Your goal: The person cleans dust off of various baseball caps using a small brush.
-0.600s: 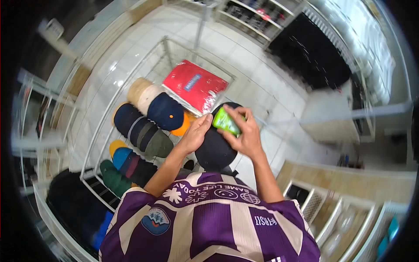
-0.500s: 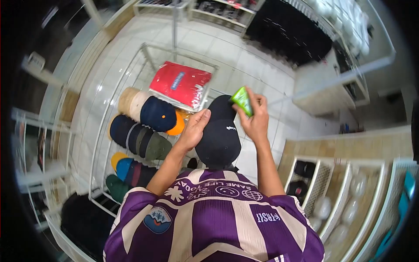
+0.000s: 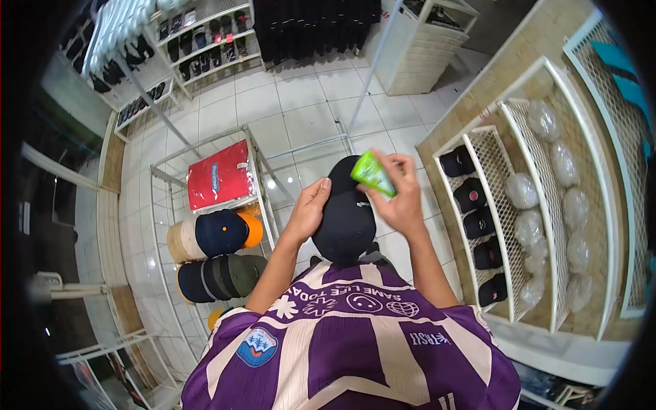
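A black baseball cap [image 3: 344, 229] with a small white mark on its front is held in front of my chest, its brim pointing away from me. My left hand [image 3: 309, 212] grips the cap's left side, thumb along the brim. In my right hand [image 3: 401, 195] is a small green and white packet [image 3: 373, 173], pinched between thumb and fingers. The packet overlaps the right side of the brim in this view.
On the left, a white wire rack [image 3: 158, 205] carries a red plastic-wrapped garment [image 3: 222, 174] and rows of caps [image 3: 222, 277]. To the right, wall shelves hold black caps [image 3: 480, 222] and clear plastic-wrapped bundles [image 3: 523, 191]. Dark clothes [image 3: 314, 31] hang at the back.
My view has swung to the right, bringing the wall shelves further in and shifting the rack leftward. Both hands keep their holds; the packet has tilted and sits slightly lower over the brim.
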{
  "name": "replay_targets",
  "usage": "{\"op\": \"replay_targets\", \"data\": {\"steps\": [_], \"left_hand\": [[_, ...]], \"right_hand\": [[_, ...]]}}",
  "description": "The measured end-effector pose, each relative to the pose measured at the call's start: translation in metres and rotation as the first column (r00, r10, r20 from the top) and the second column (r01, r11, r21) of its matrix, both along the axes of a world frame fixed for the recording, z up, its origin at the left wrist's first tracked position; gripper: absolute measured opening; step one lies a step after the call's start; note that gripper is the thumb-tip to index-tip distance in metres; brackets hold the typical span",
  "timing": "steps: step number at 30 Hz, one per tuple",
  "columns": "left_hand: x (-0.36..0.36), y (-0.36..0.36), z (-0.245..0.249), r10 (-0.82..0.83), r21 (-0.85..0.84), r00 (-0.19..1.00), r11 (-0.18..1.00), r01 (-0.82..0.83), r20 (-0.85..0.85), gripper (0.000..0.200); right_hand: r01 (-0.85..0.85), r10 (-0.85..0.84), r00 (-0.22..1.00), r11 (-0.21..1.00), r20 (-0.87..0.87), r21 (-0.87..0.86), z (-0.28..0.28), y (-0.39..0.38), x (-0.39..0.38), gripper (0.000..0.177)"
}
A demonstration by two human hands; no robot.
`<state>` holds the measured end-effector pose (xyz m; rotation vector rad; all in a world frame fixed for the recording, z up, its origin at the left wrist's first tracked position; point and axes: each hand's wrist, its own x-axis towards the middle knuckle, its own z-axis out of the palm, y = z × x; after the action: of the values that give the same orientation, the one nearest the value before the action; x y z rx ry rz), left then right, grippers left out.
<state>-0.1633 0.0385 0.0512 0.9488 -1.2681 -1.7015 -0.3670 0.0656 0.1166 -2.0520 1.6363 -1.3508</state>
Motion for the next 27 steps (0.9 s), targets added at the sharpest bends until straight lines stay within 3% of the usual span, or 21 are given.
{"op": "replay_targets", "data": {"steps": [1, 3, 6, 7, 9, 11, 13, 15, 18, 19, 21, 22, 23, 25, 27], "left_hand": [[-0.01, 0.001, 0.004, -0.035, 0.077, 0.996, 0.996, 0.041, -0.083, 0.042], [-0.029, 0.0, -0.01, -0.11, -0.042, 0.992, 0.993, 0.107, -0.065, 0.042], [-0.048, -0.006, -0.012, -0.209, -0.06, 0.978, 0.976, 0.21, 0.028, 0.042], [-0.059, -0.004, -0.002, -0.18, 0.002, 0.982, 0.984, 0.18, -0.053, 0.042], [-0.082, -0.005, 0.009, -0.16, 0.063, 0.978, 0.983, 0.17, -0.134, 0.042], [-0.102, -0.003, 0.012, -0.118, 0.116, 0.982, 0.984, 0.136, -0.15, 0.043], [-0.125, 0.0, 0.012, -0.169, 0.041, 0.978, 0.984, 0.175, -0.126, 0.043], [-0.135, -0.002, 0.0, -0.23, -0.002, 0.97, 0.973, 0.231, -0.078, 0.043], [-0.148, 0.0, 0.02, -0.243, 0.101, 0.957, 0.96, 0.26, -0.158, 0.043], [-0.153, 0.001, 0.022, -0.24, 0.101, 0.959, 0.961, 0.256, -0.152, 0.043], [-0.163, 0.001, 0.024, -0.156, 0.153, 0.974, 0.971, 0.182, -0.165, 0.043], [-0.168, -0.002, 0.013, -0.174, 0.094, 0.968, 0.977, 0.193, -0.182, 0.044], [-0.172, 0.001, 0.008, -0.177, 0.045, 0.974, 0.982, 0.186, -0.144, 0.044], [-0.172, -0.005, 0.004, -0.267, 0.05, 0.953, 0.96, 0.276, -0.145, 0.045], [-0.177, -0.002, 0.013, -0.235, 0.088, 0.956, 0.963, 0.253, -0.179, 0.045]], "right_hand": [[-0.068, 0.068, 0.995, 0.998, -0.066, 0.007, 0.002, 0.008, 0.002, 0.065], [-0.049, 0.048, 0.998, 0.999, -0.05, -0.013, -0.014, 0.01, -0.01, 0.065], [0.315, -0.315, 0.949, 0.948, 0.0, -0.035, -0.027, -0.005, -0.053, 0.066], [0.333, -0.333, 0.943, 0.942, 0.004, -0.034, -0.028, 0.002, -0.066, 0.066], [0.299, -0.298, 0.954, 0.952, 0.035, -0.063, -0.018, 0.011, -0.092, 0.066], [0.14, -0.142, 0.99, 0.989, -0.025, -0.044, 0.001, 0.034, -0.095, 0.064], [-0.002, 0.003, 0.998, 1.0, -0.069, 0.012, -0.004, 0.039, -0.102, 0.065], [0.165, -0.165, 0.985, 0.986, -0.053, -0.01, -0.011, 0.033, -0.119, 0.066], [0.394, -0.392, 0.917, 0.919, 0.071, -0.02, -0.013, 0.018, -0.15, 0.067], [0.391, -0.389, 0.918, 0.92, 0.077, -0.019, -0.009, 0.022, -0.152, 0.067], [0.151, -0.154, 0.987, 0.985, -0.04, -0.078, 0.005, 0.036, -0.151, 0.067], [0.013, -0.015, 0.997, 0.999, -0.07, -0.032, 0.006, 0.04, -0.148, 0.067], [-0.016, 0.016, 0.994, 1.0, -0.108, -0.008, 0.004, 0.04, -0.148, 0.068], [0.126, -0.129, 0.989, 0.991, -0.078, -0.036, -0.003, 0.028, -0.162, 0.067], [0.322, -0.321, 0.947, 0.946, 0.016, -0.037, -0.003, 0.017, -0.171, 0.064]]}}
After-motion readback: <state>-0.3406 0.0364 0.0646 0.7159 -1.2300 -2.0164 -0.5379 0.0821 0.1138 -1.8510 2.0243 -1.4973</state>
